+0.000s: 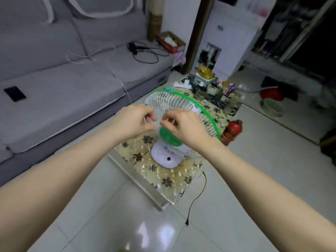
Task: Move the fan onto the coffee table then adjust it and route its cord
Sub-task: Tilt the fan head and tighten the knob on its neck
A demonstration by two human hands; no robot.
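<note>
A white wire-cage fan (183, 104) with a green rim and green motor housing stands on the flower-patterned coffee table (163, 180). Its white base with buttons faces me. My left hand (133, 122) and my right hand (185, 124) are both at the rear of the cage above the motor, fingers pinched on the thin wires. What exactly the fingertips pinch is too small to tell. The fan's black cord (197, 195) hangs off the table's right edge and trails over the tiled floor, its plug (187, 223) lying loose.
A grey sofa (63, 75) runs along the left, holding a phone (14, 93), a black cable and a thin white cord. The table's far end is cluttered with small items and a power strip (182, 85). A red thermos (233, 129) stands right of the table.
</note>
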